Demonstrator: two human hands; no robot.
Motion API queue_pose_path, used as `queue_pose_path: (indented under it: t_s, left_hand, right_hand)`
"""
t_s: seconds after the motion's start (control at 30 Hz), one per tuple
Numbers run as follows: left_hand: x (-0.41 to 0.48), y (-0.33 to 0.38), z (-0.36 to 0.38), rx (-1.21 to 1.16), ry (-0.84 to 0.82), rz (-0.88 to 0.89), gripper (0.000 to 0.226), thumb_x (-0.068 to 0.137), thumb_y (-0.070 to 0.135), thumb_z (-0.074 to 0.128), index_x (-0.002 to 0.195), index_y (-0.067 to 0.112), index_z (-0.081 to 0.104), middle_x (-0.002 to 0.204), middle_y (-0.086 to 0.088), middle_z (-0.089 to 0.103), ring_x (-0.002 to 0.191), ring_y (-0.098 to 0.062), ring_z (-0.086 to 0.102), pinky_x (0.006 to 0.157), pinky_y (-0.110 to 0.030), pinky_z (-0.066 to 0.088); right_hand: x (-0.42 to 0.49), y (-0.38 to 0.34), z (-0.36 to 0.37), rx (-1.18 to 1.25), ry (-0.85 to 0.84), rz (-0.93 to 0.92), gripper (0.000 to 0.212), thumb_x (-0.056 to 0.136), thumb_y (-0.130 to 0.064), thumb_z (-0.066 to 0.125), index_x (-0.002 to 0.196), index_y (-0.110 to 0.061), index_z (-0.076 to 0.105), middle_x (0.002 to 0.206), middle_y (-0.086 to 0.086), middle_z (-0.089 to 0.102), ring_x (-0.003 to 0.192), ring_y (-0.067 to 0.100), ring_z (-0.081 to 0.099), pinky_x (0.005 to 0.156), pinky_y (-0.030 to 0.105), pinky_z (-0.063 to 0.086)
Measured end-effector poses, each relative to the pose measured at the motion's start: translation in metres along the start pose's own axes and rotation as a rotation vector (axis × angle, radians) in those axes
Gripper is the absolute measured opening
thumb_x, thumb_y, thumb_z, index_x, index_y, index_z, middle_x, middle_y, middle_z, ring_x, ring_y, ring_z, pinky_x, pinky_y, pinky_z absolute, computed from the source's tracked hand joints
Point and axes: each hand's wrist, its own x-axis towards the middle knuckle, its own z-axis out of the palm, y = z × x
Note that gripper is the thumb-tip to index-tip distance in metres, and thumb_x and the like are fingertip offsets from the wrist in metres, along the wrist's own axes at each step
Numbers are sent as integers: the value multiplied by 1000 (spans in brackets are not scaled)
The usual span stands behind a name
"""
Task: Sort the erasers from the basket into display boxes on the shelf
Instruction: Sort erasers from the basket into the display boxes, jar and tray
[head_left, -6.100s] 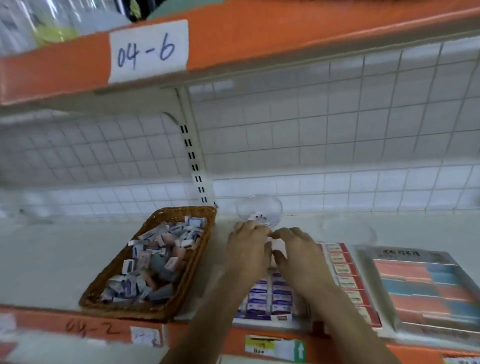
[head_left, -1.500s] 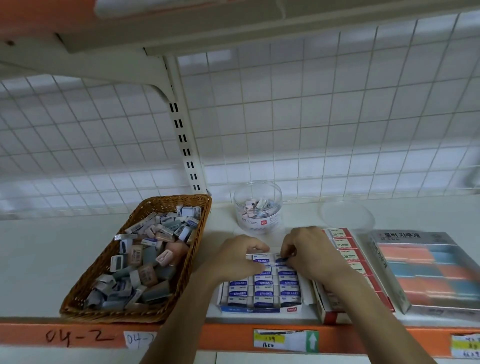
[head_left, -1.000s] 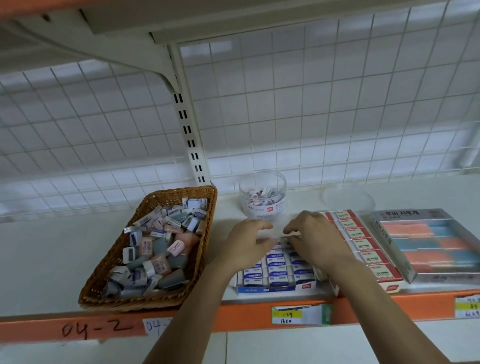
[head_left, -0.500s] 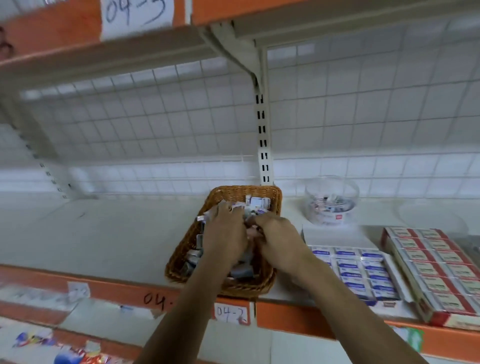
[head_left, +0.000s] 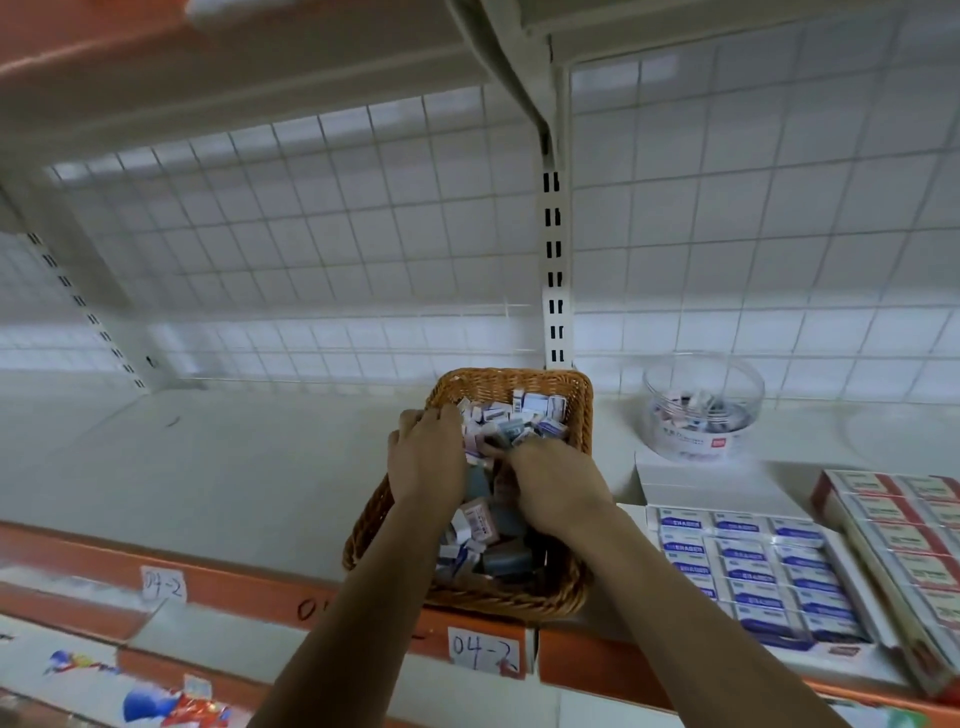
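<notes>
At frame centre, the left hand (head_left: 426, 460) and right hand (head_left: 558, 491) curl into erasers (head_left: 524, 410) inside the basket (head_left: 519, 378) at the shelf's (head_left: 223, 467) front edge. Whether they grip anything is hidden. The display box (head_left: 753, 569) sits lower right.

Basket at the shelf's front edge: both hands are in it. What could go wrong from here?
1. The basket sits with its front rim at the shelf lip; pressure from the left hand or right hand might tip it off.
2. The erasers are heaped near the back rim, so rummaging could flick some out.
3. Kinds lie mixed, so one may reach the wrong display box.
</notes>
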Motion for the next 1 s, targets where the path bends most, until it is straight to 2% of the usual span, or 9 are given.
queue_pose_path:
  t_s: [0.07, 0.27, 0.43, 0.5, 0.57, 0.67, 0.77, 0.93, 1.0]
  left_hand:
    - [-1, 2, 1, -55, 20, 43, 37, 87, 1, 52, 119, 19, 53, 119, -2, 61, 119, -24, 42, 93, -33, 35]
    - [-6, 5, 1, -321, 163, 177, 20, 94, 16, 52, 112, 17, 61, 97, -4, 67, 91, -24, 57, 78, -32, 39]
    - [-9, 13, -9, -510, 159, 264, 21, 98, 18, 50, 113, 14, 64, 93, -1, 71, 75, -12, 62, 61, -9, 35]
    - [-9, 22, -17, -596, 105, 249, 22, 97, 15, 50, 112, 14, 67, 100, 5, 69, 73, 3, 59, 64, -2, 37]
    - [-11, 32, -25, -740, 0, 195, 24, 98, 12, 50, 112, 16, 68, 102, 11, 65, 70, 12, 59, 64, -3, 43]
    - [-12, 48, -29, -945, -114, 113, 25, 96, 13, 52, 114, 19, 68, 109, 10, 67, 82, 6, 63, 70, -15, 51]
    - [-12, 66, -27, -980, -186, 110, 26, 92, 16, 59, 116, 23, 67, 109, 15, 65, 93, 5, 58, 78, -10, 44]
    - [-10, 95, -24, -1011, -252, 143, 27, 91, 12, 61, 115, 24, 66, 94, 24, 58, 80, 19, 51, 68, 0, 40]
    - [-9, 106, -23, -1033, -247, 123, 27, 90, 12, 62, 114, 24, 65, 93, 21, 59, 78, 14, 54, 66, -4, 44]
  right_hand:
    - [-2, 2, 2, 82, 55, 23, 26, 88, -12, 50, 112, -11, 59, 116, 9, 60, 106, 26, 58, 83, 36, 49]
    - [-2, 8, 6, 287, 232, 60, 29, 84, -11, 53, 113, -12, 57, 110, 10, 61, 101, 27, 58, 79, 31, 46]
    - [-2, 22, 4, 520, 413, 124, 22, 87, -13, 56, 107, -15, 62, 107, 7, 60, 97, 25, 57, 80, 31, 46]
    - [-3, 38, -1, 507, 474, 137, 22, 86, -10, 56, 105, -16, 64, 104, 9, 61, 94, 26, 57, 80, 33, 47]
    - [-5, 58, -9, 479, 523, 182, 24, 85, -6, 57, 106, -14, 66, 104, 12, 60, 91, 28, 59, 83, 36, 48]
    - [-8, 88, -21, 443, 549, 269, 27, 85, -6, 59, 112, -11, 64, 109, 14, 59, 90, 30, 61, 85, 33, 47]
    - [-15, 118, -29, 357, 580, 344, 27, 85, -7, 61, 111, -9, 64, 108, 12, 62, 99, 29, 57, 84, 29, 42]
    - [-22, 152, -36, 225, 538, 453, 29, 87, -11, 59, 116, -7, 62, 111, 14, 65, 105, 32, 54, 85, 33, 43]
    - [-25, 160, -37, 257, 490, 470, 34, 89, -14, 59, 122, -8, 59, 116, 12, 64, 108, 30, 55, 89, 32, 43]
